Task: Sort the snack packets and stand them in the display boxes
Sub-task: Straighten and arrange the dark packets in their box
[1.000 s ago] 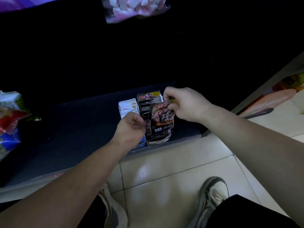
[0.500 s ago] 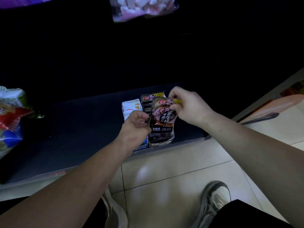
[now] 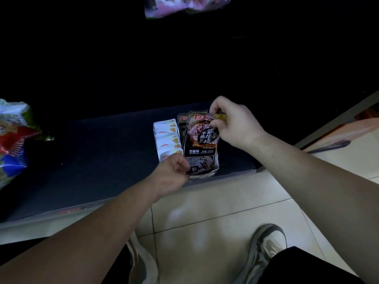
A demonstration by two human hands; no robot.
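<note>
Two display boxes stand side by side at the front of a dark low shelf (image 3: 102, 160). The left box holds several white snack packets (image 3: 167, 138) standing in a row. The right box (image 3: 205, 175) holds dark packets. My right hand (image 3: 233, 124) pinches the top edge of a dark snack packet (image 3: 201, 136) that stands upright in the right box. My left hand (image 3: 172, 173) is closed at the box's front left corner, gripping its front edge. Another dark packet (image 3: 182, 119) stands behind the held one.
A colourful bag (image 3: 12, 140) lies at the shelf's left end. A pink-and-white bag (image 3: 184, 5) hangs above in the dark. Pale floor tiles (image 3: 215, 222) and my shoes (image 3: 268, 244) are below. An orange object (image 3: 344, 132) lies at the right.
The right hand has pushed the dark packet down and back, standing it upright in the right box. The left hand has slid down to the box's front edge.
</note>
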